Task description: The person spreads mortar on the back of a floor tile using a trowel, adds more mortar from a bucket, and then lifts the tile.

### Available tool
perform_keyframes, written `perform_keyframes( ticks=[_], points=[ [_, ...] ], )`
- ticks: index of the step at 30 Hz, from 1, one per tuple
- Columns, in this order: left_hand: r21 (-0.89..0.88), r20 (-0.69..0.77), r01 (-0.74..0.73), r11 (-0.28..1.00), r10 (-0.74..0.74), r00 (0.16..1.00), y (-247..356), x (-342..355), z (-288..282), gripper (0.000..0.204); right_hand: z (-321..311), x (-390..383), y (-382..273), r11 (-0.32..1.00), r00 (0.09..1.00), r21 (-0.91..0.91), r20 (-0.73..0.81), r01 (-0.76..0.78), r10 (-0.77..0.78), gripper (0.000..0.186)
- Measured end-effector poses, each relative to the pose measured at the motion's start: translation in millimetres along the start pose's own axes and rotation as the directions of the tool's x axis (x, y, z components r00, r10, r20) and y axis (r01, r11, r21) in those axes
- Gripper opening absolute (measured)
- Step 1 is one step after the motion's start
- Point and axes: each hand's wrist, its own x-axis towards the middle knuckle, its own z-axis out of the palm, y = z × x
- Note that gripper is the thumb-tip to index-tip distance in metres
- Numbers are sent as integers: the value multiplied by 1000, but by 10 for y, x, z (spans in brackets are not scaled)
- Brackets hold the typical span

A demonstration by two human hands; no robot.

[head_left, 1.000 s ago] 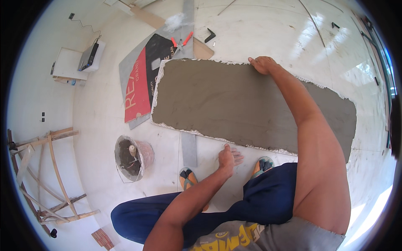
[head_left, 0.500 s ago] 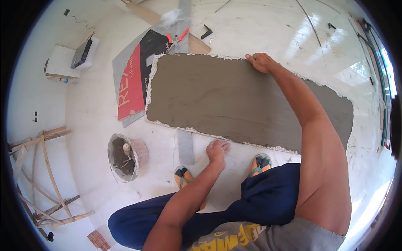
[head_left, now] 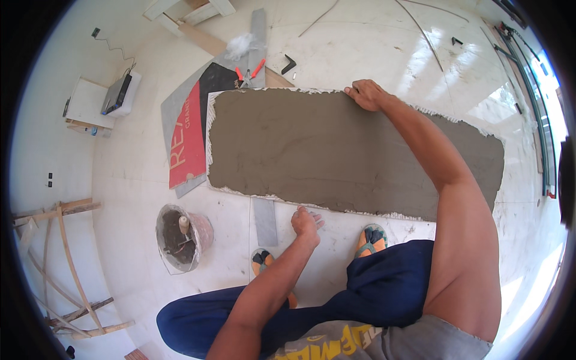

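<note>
A long rectangular slab, like a floor tile, lies across in front of me, its upper face coated with smooth grey-brown mortar. Ragged white ridges show along its rim. My right hand reaches over the slab and grips the far edge, fingers curled on it. At the near edge, my left hand is held with its thumb side against the rim and fingers partly bent; their hold under the edge is not fully visible.
A mortar-stained bucket with a handled tool inside stands at the left. Beyond the slab lie red-handled pliers, cardboard and a black angle bracket. A grey strip is by my sandalled feet. Wooden pieces lean far left.
The view has shifted slightly, so most things sit lower in it. Both hands stay at the slab's edges, and the slab appears moved a little to the left.
</note>
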Motion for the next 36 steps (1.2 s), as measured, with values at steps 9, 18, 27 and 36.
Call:
perform_keyframes(
  ticks=[9, 18, 27, 36],
  points=[
    [610, 263, -768, 195, 864, 428, 515, -251, 91, 28, -370, -411, -354, 983, 968, -20, -171, 181, -182, 39],
    [218, 769, -670, -709, 548, -330, 2967, -697, 1339, 26, -465, -662, -417, 946, 912, -91, -254, 310, -323, 32],
    [25, 989, -853, -521, 137, -55, 3278, -302, 1299, 37, -378, -913, -996, 974, 961, -12, -159, 228, -227, 28],
    [-5, 995, -890, -457, 82, -48, 3333, -732, 1044, 26, -564, -1395, -1238, 969, 952, 5, -190, 245, -240, 34]
  ],
)
